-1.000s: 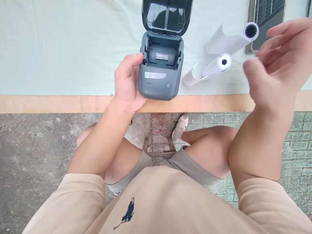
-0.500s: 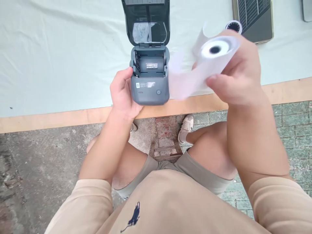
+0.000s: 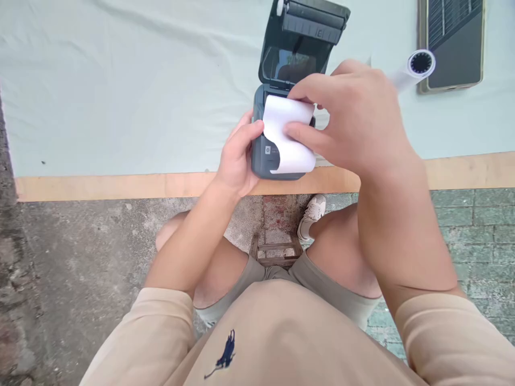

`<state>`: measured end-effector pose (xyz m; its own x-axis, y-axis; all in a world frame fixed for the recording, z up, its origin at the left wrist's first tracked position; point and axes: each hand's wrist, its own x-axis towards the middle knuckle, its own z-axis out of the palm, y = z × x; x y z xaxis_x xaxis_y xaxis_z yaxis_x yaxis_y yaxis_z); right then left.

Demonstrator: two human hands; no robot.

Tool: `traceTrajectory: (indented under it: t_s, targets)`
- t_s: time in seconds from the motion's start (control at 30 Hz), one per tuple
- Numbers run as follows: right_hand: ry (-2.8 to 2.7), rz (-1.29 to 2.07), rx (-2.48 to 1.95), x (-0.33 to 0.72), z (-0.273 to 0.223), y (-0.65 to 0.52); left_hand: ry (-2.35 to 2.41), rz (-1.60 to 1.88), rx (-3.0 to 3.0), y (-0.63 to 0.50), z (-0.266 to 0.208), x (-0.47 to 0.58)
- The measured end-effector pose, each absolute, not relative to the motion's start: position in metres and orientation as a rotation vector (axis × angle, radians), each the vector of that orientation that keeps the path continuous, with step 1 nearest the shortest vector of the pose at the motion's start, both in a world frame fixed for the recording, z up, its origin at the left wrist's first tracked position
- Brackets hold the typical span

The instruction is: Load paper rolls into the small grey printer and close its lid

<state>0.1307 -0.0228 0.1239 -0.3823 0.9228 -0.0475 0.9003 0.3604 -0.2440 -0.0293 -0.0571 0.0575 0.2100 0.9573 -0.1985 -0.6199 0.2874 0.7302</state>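
A dark grey label printer (image 3: 260, 161) stands tilted near the table's front edge, its lid (image 3: 277, 32) swung open away from me. My left hand (image 3: 239, 161) grips the printer's left side, with the thumb by the bay's edge. Over the bay is a white paper roll (image 3: 287, 110), and my right hand (image 3: 354, 118) pinches it between thumb and fingers. The roll's loose end drapes across the front of the printer and covers its button. Whether the roll touches the bay floor is hidden by the paper and my fingers.
Behind my right hand lies another white roll (image 3: 420, 62) with a dark core. A dark phone-like device (image 3: 454, 59) rests at the back right. A pale cloth (image 3: 120, 107) covers the table, with a bare wooden strip (image 3: 100, 186) along the front edge.
My right hand has brought the paper roll leftward from beside the printer to over its open bay. The printer now appears farther right and turned, with its lid leaning right.
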Motion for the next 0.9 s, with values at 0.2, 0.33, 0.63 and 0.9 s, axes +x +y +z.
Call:
traceTrajectory:
  t_s: [0.2,0.33,0.63,0.9]
  targets:
    - [-2.343,0.529,-1.453,0.132,0.12,-0.02,0.719,1.162,0.618,-0.058,0.061,-0.03]
    - [-2.341,0.624,-1.463,0.134,0.115,-0.02,0.692,1.148,0.612,-0.058,0.059,-0.03]
    - [-2.293,0.563,-1.152,0.141,0.124,-0.027,0.706,1.167,0.594,-0.06,0.062,-0.028]
    - [-1.987,0.478,-1.153,0.148,0.121,-0.026,0.688,1.146,0.703,-0.061,0.055,-0.031]
